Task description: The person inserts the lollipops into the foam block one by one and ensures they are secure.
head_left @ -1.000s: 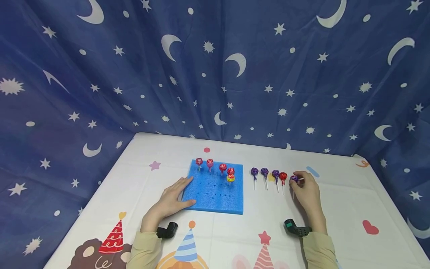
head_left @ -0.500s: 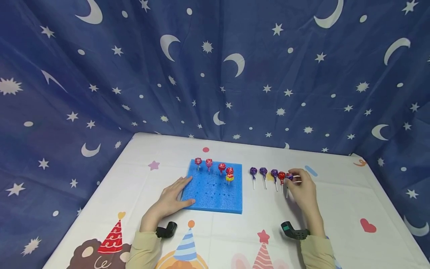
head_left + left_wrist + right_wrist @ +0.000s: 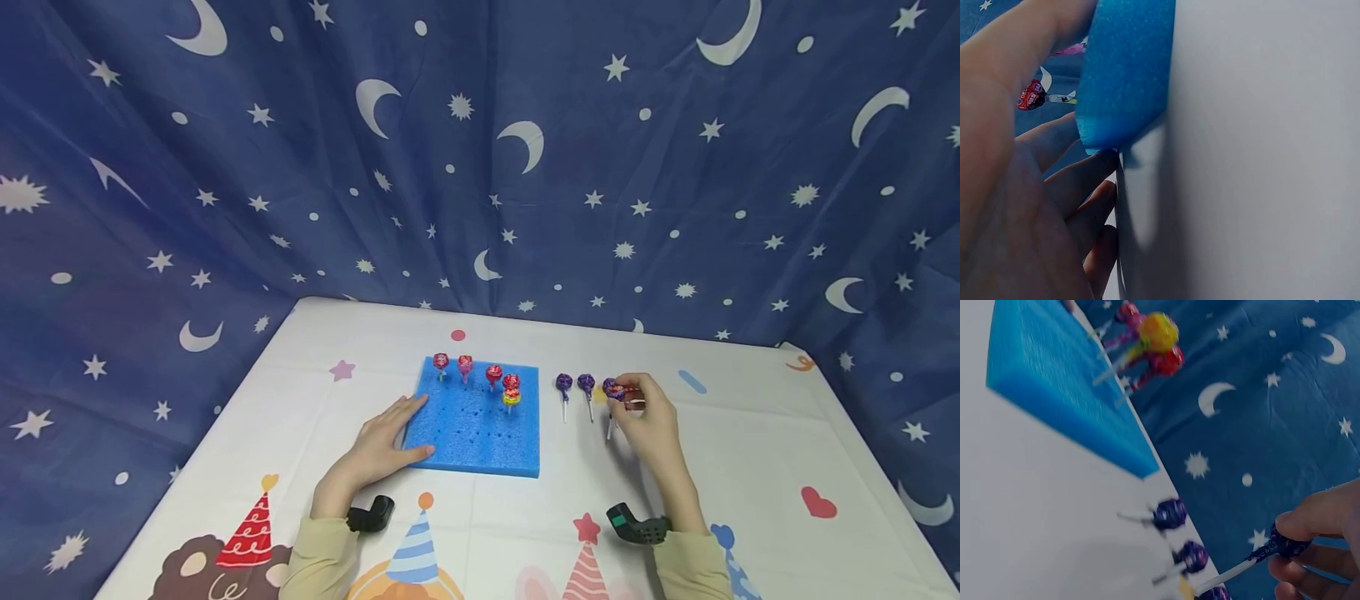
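My right hand [image 3: 651,425] pinches a purple-wrapped lollipop [image 3: 1285,542] by its head between thumb and fingers, the white stick slanting down. In the head view that lollipop overlaps another purple one on the table, and a red lollipop [image 3: 634,400] is partly hidden behind the fingers. Two more purple lollipops, one [image 3: 564,382] and another [image 3: 586,382], lie left of the hand. My left hand [image 3: 380,442] rests with fingers spread against the left edge of a blue foam block [image 3: 480,446]. Several lollipops [image 3: 493,374] stand upright along the block's back and right.
Small holes dot the foam's top. A white cloth [image 3: 750,467] with party-hat prints covers the table, and a dark blue curtain [image 3: 525,233] with moons and stars hangs behind it. Each wrist wears a black camera, such as the right one [image 3: 636,527].
My right hand has moved left along the row with the purple lollipop, passing from the right end over the red one. My left hand stays at the foam block.
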`<state>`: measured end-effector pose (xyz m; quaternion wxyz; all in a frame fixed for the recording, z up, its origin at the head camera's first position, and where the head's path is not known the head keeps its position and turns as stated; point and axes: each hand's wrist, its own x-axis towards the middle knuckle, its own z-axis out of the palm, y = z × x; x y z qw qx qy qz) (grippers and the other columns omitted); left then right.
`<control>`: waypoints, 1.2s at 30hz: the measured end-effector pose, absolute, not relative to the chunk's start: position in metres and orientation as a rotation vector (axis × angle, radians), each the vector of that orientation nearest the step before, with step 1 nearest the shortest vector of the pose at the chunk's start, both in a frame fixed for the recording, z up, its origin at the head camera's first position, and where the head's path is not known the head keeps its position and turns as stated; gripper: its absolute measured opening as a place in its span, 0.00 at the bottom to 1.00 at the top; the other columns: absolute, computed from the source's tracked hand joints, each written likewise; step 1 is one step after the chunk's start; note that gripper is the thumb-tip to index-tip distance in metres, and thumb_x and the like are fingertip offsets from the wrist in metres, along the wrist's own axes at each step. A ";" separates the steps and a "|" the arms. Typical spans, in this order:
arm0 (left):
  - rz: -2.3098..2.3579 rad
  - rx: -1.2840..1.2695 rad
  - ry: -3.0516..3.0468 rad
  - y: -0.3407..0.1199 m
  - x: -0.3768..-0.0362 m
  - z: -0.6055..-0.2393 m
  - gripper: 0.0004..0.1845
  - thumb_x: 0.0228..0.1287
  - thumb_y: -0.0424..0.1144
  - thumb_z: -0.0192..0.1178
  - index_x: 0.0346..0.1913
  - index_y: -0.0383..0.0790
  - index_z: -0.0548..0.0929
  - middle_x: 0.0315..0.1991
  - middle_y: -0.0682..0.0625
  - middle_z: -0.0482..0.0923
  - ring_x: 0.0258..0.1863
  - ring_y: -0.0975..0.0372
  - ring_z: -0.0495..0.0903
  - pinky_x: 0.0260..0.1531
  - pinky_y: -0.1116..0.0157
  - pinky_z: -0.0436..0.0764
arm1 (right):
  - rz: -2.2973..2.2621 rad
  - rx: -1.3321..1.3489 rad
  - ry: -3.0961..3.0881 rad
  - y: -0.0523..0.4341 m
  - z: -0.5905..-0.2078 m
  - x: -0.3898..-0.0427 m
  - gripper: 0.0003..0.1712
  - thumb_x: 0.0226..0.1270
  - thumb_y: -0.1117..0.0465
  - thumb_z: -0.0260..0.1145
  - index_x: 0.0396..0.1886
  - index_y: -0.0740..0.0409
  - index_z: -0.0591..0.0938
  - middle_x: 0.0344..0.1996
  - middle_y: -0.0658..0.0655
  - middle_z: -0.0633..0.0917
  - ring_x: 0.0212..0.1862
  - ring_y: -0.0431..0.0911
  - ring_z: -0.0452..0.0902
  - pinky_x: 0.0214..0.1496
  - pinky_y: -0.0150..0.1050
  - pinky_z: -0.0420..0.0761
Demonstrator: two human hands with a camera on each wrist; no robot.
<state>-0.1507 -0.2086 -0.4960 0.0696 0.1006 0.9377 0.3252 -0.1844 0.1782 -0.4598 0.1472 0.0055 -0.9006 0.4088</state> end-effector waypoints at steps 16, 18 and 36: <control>0.976 0.304 2.816 -0.209 -0.151 -0.494 0.44 0.58 0.57 0.64 0.75 0.49 0.58 0.75 0.42 0.56 0.76 0.46 0.50 0.68 0.36 0.52 | 1.215 0.208 -2.556 0.150 -0.451 -0.179 0.19 0.55 0.72 0.69 0.47 0.60 0.77 0.40 0.58 0.85 0.41 0.49 0.80 0.46 0.44 0.79; 0.975 0.306 2.816 -0.209 -0.151 -0.495 0.44 0.58 0.57 0.64 0.75 0.49 0.58 0.75 0.42 0.56 0.76 0.46 0.50 0.68 0.36 0.52 | 1.227 0.221 -2.553 0.147 -0.451 -0.177 0.19 0.55 0.72 0.68 0.47 0.60 0.77 0.40 0.58 0.85 0.42 0.49 0.80 0.47 0.45 0.79; 0.990 0.301 2.808 -0.209 -0.150 -0.495 0.44 0.58 0.56 0.64 0.75 0.49 0.58 0.75 0.43 0.56 0.76 0.47 0.50 0.69 0.36 0.51 | 1.260 0.432 -2.434 0.106 -0.436 -0.168 0.20 0.54 0.72 0.70 0.47 0.60 0.78 0.40 0.55 0.85 0.41 0.44 0.79 0.46 0.42 0.82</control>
